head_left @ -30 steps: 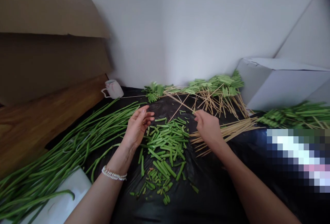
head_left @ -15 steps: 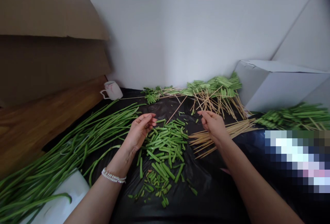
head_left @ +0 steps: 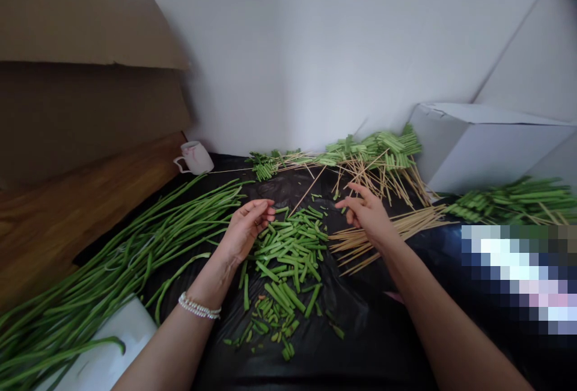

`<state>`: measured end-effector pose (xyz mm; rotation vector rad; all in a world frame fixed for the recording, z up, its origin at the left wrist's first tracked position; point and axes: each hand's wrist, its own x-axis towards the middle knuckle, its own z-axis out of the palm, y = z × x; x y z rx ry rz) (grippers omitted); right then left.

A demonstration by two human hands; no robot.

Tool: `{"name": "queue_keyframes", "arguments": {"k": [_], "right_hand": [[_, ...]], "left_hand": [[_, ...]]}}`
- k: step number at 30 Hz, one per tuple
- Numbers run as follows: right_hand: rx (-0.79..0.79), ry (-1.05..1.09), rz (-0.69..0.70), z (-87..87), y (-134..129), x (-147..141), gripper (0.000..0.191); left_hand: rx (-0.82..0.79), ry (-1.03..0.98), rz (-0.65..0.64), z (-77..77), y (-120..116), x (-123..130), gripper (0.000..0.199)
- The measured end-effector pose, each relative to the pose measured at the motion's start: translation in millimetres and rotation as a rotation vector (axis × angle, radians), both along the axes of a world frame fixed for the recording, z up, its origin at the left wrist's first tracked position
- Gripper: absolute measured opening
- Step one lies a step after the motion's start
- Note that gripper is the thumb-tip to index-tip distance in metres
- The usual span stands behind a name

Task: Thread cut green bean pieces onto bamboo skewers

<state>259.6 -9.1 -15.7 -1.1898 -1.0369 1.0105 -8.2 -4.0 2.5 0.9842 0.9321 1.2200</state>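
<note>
My left hand (head_left: 249, 223) hovers at the far left edge of a heap of cut green bean pieces (head_left: 293, 253). Its thumb and index finger are pressed together, and nothing shows between them. My right hand (head_left: 364, 214) is above the tips of a bundle of thin wooden skewers (head_left: 410, 226), index finger stretched out and thumb apart. I see nothing in it. Behind, against the wall, lie skewers threaded with rows of bean pieces (head_left: 387, 146). A thin, blurred stick shows above that pile. Long uncut green beans (head_left: 180, 223) lie to the left.
Black plastic sheeting (head_left: 356, 343) covers the work surface. A white mug (head_left: 196, 158) stands back left, near a large cardboard box (head_left: 90, 96). A white box (head_left: 487, 151) is back right, with more threaded beans (head_left: 518, 202) before it. Something white (head_left: 130, 331) lies under the long beans.
My right hand has opened from a pinch, its index finger now stretched out. The blurred stick has appeared above the threaded pile. My left hand has hardly moved.
</note>
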Motion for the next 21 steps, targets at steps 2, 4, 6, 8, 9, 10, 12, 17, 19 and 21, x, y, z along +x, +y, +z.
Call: {"name": "queue_keyframes", "arguments": {"k": [2, 4, 6, 8, 9, 10, 12, 17, 19, 21], "right_hand": [[0.022, -0.062, 0.011, -0.4, 0, -1, 0.05], [0.064, -0.16, 0.003, 0.4, 0, 1, 0.04], [0.099, -0.358, 0.002, 2.8, -1, 4, 0.031], [0.119, -0.63, 0.065, 6.1, -3, 8, 0.023], [0.121, -0.744, 0.111, 7.8, -5, 10, 0.02], [0.121, -0.827, 0.165, 9.2, -6, 12, 0.017], [0.109, -0.941, 0.265, 10.5, -8, 16, 0.013], [0.076, -1.342, 0.302, 4.3, -9, 24, 0.024], [0.029, -1.513, 0.254, 0.8, -9, 24, 0.027], [-0.01, -1.634, 0.197, -1.8, -10, 23, 0.025]], "left_hand": [[-0.001, -0.001, 0.001, 0.7, 0, 0, 0.025], [0.004, 0.006, 0.0, 0.8, 0, 0, 0.025], [0.01, 0.021, -0.004, 0.2, 0, 0, 0.026], [0.014, 0.035, -0.008, -0.6, -1, 0, 0.026], [0.013, 0.039, -0.01, -0.9, -1, 0, 0.025], [0.011, 0.041, -0.013, -1.0, -1, 0, 0.025], [0.008, 0.042, -0.019, -0.8, -2, 0, 0.024], [0.004, 0.044, -0.032, 0.1, -2, 1, 0.024], [0.001, 0.05, -0.031, 0.1, -1, 1, 0.025], [0.002, 0.054, -0.03, 0.1, -1, 2, 0.025]]}}
